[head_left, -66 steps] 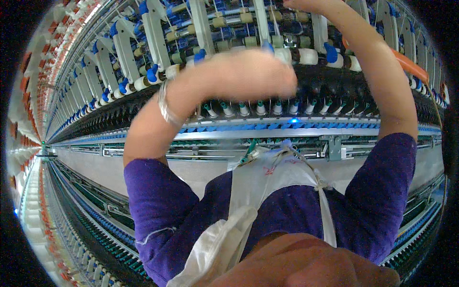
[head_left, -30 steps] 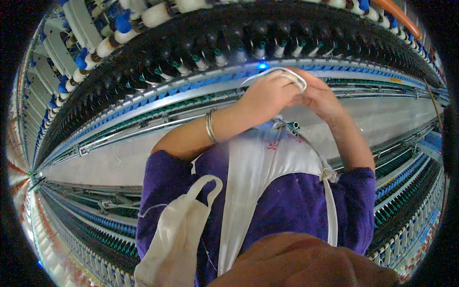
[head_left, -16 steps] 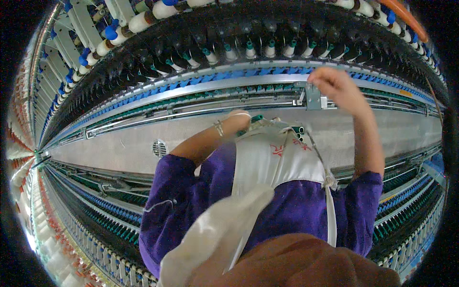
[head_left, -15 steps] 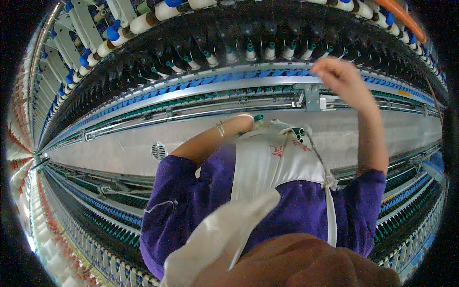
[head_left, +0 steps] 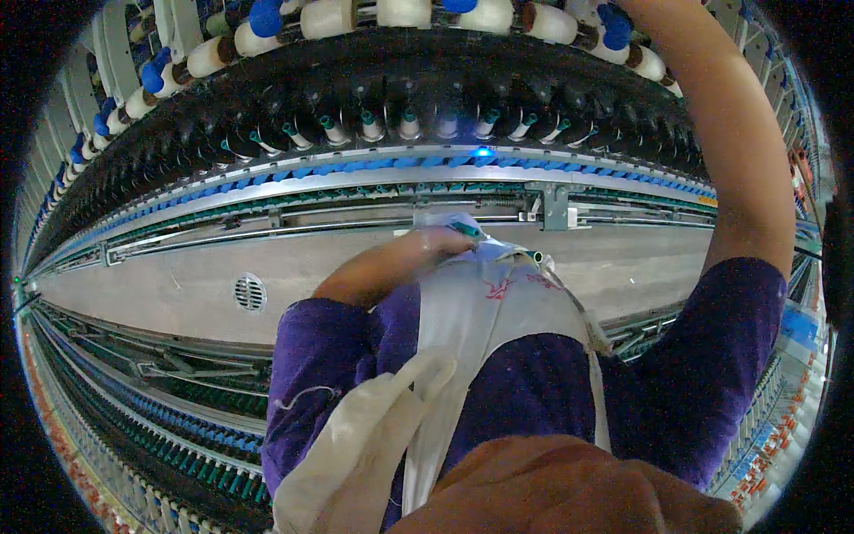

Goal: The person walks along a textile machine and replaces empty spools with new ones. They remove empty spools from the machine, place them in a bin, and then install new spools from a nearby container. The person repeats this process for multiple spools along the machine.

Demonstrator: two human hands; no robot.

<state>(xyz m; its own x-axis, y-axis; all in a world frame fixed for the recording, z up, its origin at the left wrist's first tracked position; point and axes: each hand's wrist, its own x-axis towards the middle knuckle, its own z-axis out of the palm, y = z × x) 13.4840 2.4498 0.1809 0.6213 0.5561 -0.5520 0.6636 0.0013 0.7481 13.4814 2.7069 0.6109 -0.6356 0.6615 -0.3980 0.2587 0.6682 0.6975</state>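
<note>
At my waist, my left hand [head_left: 447, 238] is closed round a green bobbin tube [head_left: 465, 230], though its fingers are smeared by motion. Just beside it, the pocket of my white apron [head_left: 498, 311] holds more green tubes, one showing its open end [head_left: 536, 257]. My right arm [head_left: 747, 125] is raised toward the white yarn rolls [head_left: 551, 24] and blue knobs [head_left: 615, 27] at the top of the spinning machine; the hand itself lies beyond the picture's upper edge. Below those rolls stands a row of green-tipped bobbins [head_left: 409, 125].
A blue light [head_left: 483, 152] glows on the rail below the bobbins. A metal bracket [head_left: 556, 206] juts from the machine's lower rails. Behind me runs a second machine with green spindles [head_left: 231, 476]. The aisle floor [head_left: 178, 289] has a round grate [head_left: 250, 292].
My right hand has gone up from above the blue rail and out of the picture. My left hand stays at the apron with the green bobbin tube. The blue light has appeared.
</note>
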